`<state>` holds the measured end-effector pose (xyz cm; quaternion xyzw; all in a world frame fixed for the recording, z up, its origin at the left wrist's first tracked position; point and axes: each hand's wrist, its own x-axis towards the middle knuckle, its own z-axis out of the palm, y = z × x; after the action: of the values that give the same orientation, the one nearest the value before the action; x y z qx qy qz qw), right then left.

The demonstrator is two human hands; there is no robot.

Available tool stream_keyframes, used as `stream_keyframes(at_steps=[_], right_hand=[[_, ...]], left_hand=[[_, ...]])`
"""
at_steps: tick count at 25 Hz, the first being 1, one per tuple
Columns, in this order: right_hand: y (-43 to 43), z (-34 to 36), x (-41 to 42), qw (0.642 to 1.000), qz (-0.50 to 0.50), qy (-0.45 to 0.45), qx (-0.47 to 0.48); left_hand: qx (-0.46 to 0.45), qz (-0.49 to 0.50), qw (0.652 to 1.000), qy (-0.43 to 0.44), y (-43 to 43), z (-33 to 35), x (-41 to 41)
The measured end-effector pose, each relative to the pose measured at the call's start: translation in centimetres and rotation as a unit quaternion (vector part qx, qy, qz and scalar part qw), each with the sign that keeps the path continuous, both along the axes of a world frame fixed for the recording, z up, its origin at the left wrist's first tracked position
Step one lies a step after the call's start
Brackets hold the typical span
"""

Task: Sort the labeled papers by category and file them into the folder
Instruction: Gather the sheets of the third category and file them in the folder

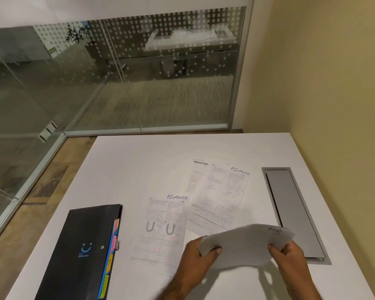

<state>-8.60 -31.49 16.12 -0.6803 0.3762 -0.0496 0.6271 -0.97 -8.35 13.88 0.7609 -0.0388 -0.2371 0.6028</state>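
The HR paper [247, 245] is lifted just above the white table [128, 165], right of the closed black folder [82, 252], bowed between our hands. We should keep it apart from the two FINANCE sheets [167, 226]. Our left hand [195, 254] and right hand [288, 254] each pinch an edge, thumbs on top.

A single view is given, taken from a head-worn wide-angle camera set above the near edge of the white desk [121, 161] and aimed forward and down. The desk top is seen from close by, filling the lower half. Farther off, a glass partition [117, 72] is taken in at the far left, and a yellow wall [323, 72] at the right.
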Motion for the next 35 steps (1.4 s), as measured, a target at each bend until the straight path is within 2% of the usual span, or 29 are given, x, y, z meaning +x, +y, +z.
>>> stream_keyframes(at_steps=[3,7,12,16,21,25,29,35], right_hand=[[0.5,-0.4,-0.4,0.999,0.029,0.028,0.004],[0.9,-1.1,-0.5,0.998,-0.023,0.051,-0.005],[0.9,-2.0,-0.9,0.994,-0.013,0.1,-0.042],[1.6,-3.0,-0.6,0.988,-0.021,0.136,-0.071],[2.3,-2.0,-0.3,0.991,0.042,0.112,-0.065],[2.2,-1.8,-0.3,0.99,0.084,0.097,-0.052],[3.2,-0.9,0.8,0.987,0.134,0.071,-0.054],[10.3,-0.4,3.9,0.977,0.196,0.059,-0.053]], left_hand=[[-0.007,0.018,0.999,0.027,-0.4,-0.9,-0.7],[0.028,-0.014,1.0,-0.003,-1.4,-1.6,-1.2],[0.016,0.002,0.999,0.048,-1.5,-2.5,-1.8],[0.017,-0.008,1.0,0.004,-1.1,-1.9,-0.8],[0.014,0.006,1.0,0.021,0.0,-3.6,-0.3],[0.051,0.064,0.997,-0.003,0.8,-3.7,0.3],[0.009,0.095,0.994,0.056,3.0,-1.5,1.5],[-0.026,0.147,0.986,0.068,10.8,0.9,2.5]])
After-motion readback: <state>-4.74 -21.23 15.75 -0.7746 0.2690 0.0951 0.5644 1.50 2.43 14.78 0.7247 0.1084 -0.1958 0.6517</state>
